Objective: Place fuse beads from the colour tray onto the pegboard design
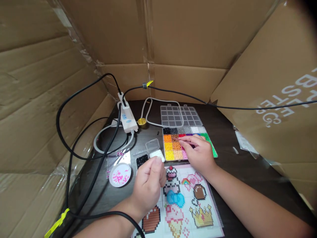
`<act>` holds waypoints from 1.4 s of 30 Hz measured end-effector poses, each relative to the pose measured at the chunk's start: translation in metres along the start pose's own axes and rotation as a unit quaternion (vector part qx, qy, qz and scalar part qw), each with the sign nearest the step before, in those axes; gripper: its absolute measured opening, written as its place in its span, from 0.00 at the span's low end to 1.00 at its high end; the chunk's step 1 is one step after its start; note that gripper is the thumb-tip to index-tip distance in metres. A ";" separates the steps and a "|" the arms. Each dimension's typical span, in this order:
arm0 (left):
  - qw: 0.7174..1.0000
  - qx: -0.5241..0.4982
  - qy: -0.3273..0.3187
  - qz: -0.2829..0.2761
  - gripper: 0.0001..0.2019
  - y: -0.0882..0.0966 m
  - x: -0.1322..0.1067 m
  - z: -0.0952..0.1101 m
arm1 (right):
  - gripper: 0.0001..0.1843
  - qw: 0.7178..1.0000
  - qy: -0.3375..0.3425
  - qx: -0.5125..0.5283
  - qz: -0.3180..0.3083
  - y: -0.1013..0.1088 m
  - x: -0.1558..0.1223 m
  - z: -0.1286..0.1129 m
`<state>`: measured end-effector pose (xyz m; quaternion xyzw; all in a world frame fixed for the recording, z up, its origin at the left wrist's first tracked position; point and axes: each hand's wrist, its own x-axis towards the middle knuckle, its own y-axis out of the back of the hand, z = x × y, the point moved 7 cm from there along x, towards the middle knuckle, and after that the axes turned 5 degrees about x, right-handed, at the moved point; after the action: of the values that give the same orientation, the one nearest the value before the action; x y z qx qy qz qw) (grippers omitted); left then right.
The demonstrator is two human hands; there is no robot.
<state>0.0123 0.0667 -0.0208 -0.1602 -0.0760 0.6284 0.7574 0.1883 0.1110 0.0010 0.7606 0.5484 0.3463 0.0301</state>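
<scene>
My right hand (199, 153) rests on the open bead box (215, 153), pinching thin tweezers (178, 140) whose tip reaches into the orange compartments. My left hand (148, 185) is closed in a loose fist above the pegboard sheet (213, 205), which carries pixel pictures: a cupcake, a rainbow, a crown and an ice cream. Whether the left fingers hold anything is hidden. A small tray of black and white beads (142, 160) lies just beyond the left hand.
The box's clear lid (180, 115) stands open behind it. A white dish of pink beads (120, 174) sits at left, near a white power strip (127, 117) with black cables. Cardboard walls enclose the dark table (247, 172).
</scene>
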 end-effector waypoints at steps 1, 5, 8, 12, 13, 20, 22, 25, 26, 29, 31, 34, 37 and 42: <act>1.000 0.001 0.000 0.000 0.25 0.000 0.000 0.000 | 0.04 1.000 -0.001 -0.001 0.000 0.000 0.000 0.000; 1.000 -0.003 -0.001 -0.001 0.25 0.000 0.000 0.001 | 0.04 1.000 -0.006 -0.003 -0.002 -0.001 0.000 0.001; 1.000 -0.006 -0.001 -0.002 0.25 0.000 0.000 0.002 | 0.04 1.000 -0.001 0.001 -0.003 -0.001 0.000 0.001; 1.000 -0.008 -0.001 -0.001 0.25 0.000 0.000 0.002 | 0.05 1.000 -0.009 0.008 0.000 0.000 0.000 0.002; 1.000 -0.008 -0.001 0.000 0.25 0.000 0.000 0.002 | 0.05 1.000 -0.010 0.008 0.004 0.001 0.000 0.002; 1.000 0.010 -0.013 0.006 0.25 0.003 0.002 0.003 | 0.05 0.999 0.028 0.005 0.027 0.015 -0.002 -0.013; 1.000 0.012 -0.019 0.005 0.25 0.002 0.003 0.004 | 0.05 0.999 0.035 0.006 0.042 0.025 -0.003 -0.022; 1.000 0.007 -0.023 0.002 0.25 0.000 0.003 0.006 | 0.05 0.997 0.014 0.031 0.068 0.049 -0.004 -0.037; 1.000 0.004 -0.025 0.001 0.25 -0.001 0.004 0.007 | 0.05 0.996 0.001 0.056 0.074 0.058 -0.006 -0.041; 0.999 0.000 -0.033 0.003 0.25 -0.004 0.004 0.012 | 0.04 0.984 -0.014 0.151 0.094 0.086 -0.017 -0.048; 0.999 -0.003 -0.035 -0.003 0.25 -0.006 0.005 0.014 | 0.05 0.976 -0.025 0.203 0.071 0.098 -0.032 -0.045; 0.999 -0.007 -0.045 -0.005 0.25 -0.007 0.006 0.016 | 0.06 0.970 -0.078 0.229 -0.004 0.107 -0.067 -0.028; 0.999 0.001 -0.054 -0.008 0.24 -0.006 0.007 0.017 | 0.04 0.976 -0.112 0.183 -0.037 0.114 -0.102 -0.009; 0.998 0.006 -0.062 -0.015 0.25 -0.008 0.007 0.019 | 0.05 0.980 -0.139 0.137 -0.024 0.116 -0.127 0.009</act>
<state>0.0156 0.0753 -0.0010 -0.1153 -0.1213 0.6262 0.7615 0.2673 -0.0402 -0.0189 0.7845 0.5997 0.1578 0.0096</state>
